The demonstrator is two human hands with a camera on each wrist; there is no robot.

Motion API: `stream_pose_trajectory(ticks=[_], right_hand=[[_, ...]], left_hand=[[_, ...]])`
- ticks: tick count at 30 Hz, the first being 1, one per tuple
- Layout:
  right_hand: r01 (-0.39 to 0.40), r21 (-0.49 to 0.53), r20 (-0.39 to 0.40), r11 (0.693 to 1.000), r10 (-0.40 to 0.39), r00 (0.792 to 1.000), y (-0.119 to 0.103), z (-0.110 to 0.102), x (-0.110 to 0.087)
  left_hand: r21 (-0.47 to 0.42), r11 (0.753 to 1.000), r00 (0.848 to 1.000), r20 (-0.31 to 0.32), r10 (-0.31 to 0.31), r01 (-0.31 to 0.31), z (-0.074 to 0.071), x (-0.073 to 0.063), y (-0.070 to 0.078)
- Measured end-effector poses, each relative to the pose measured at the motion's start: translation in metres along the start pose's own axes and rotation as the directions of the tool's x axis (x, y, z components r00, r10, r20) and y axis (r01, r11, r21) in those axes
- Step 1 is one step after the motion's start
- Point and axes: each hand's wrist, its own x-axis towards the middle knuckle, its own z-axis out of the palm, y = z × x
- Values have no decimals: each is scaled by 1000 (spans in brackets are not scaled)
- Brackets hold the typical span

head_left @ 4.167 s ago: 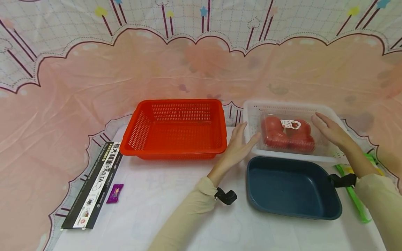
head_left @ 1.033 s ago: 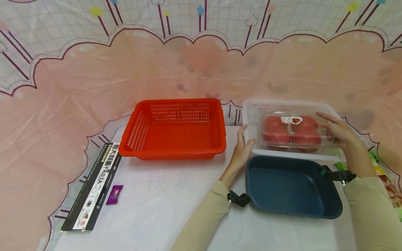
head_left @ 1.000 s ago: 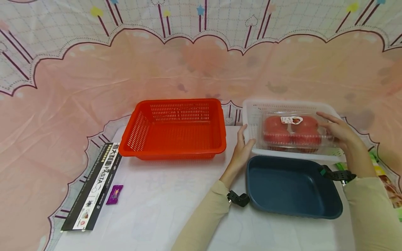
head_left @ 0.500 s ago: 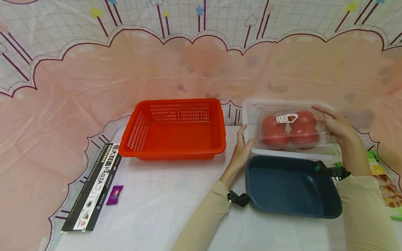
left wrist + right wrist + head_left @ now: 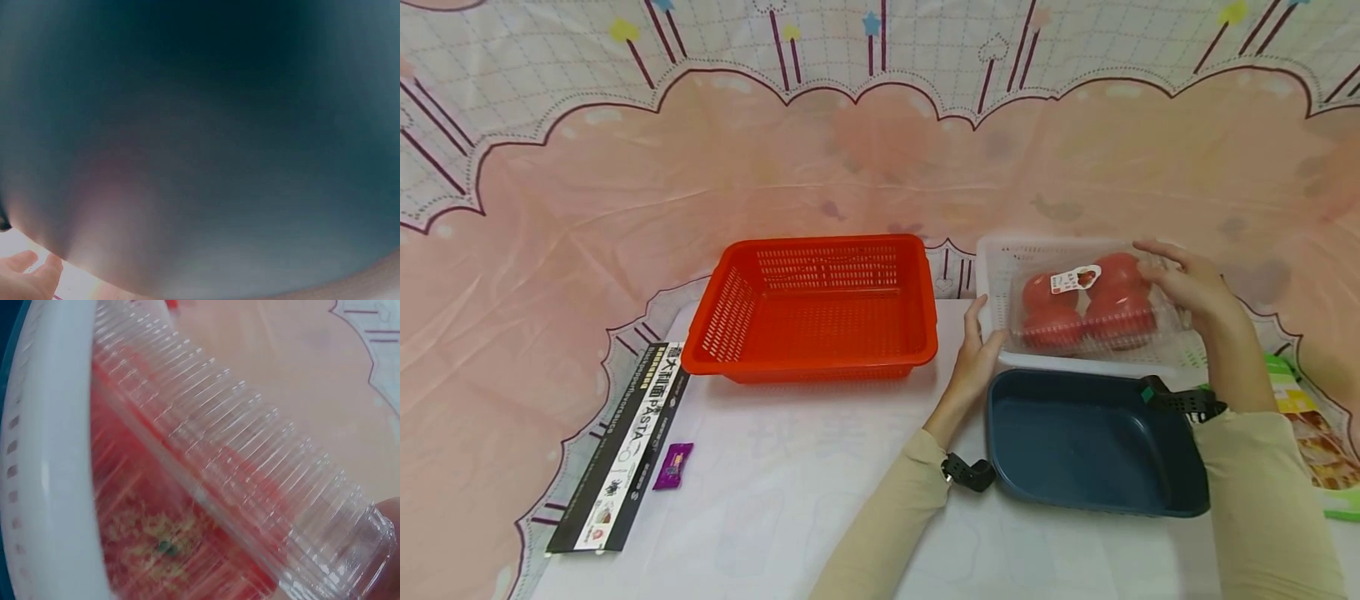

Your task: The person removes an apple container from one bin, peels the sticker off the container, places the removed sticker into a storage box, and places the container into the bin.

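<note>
- A black-and-white pasta box (image 5: 621,450) lies slantwise on the white tabletop (image 5: 760,508), one end towards one o'clock, the other towards seven.
- A small purple packet (image 5: 673,466) lies just beside it, at three o'clock.
- The red basket (image 5: 831,325) stands between one and two o'clock from the packet, its slotted walls upright.
- The left hand (image 5: 972,362) touches the white basket (image 5: 1075,363) at about eight o'clock, forefinger and thumb spread apart at the edge. The other fingers are hidden, so I cannot tell whether it grips. The left wrist view is mostly dark blur, with fingertips at seven o'clock.
- The clear tomato pack (image 5: 1052,327), four red tomatoes and a white label showing, is within the white basket, tilted, its three o'clock end raised.
- The blue tray (image 5: 1090,450) stands just beside the white basket, at its six o'clock.
- The right hand (image 5: 1195,287) grips the pack's raised end at about two o'clock. The right wrist view shows the pack's ridged plastic edge slanting from eleven o'clock towards four.
- A green-and-yellow bag (image 5: 1318,454) lies at the tray's three o'clock, partly hidden by the right sleeve (image 5: 1270,500).
</note>
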Motion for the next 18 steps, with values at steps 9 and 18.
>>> stream_pose_trajectory(ticks=[9, 18], right_hand=[[17, 48, -87, 999, -13, 996, -6, 3, -7], [59, 162, -161, 985, -32, 986, 5, 10, -21]], left_hand=[[0, 1000, 1000, 0, 6, -6, -1, -1, 1], [5, 1000, 1000, 7, 4, -4, -2, -1, 2]])
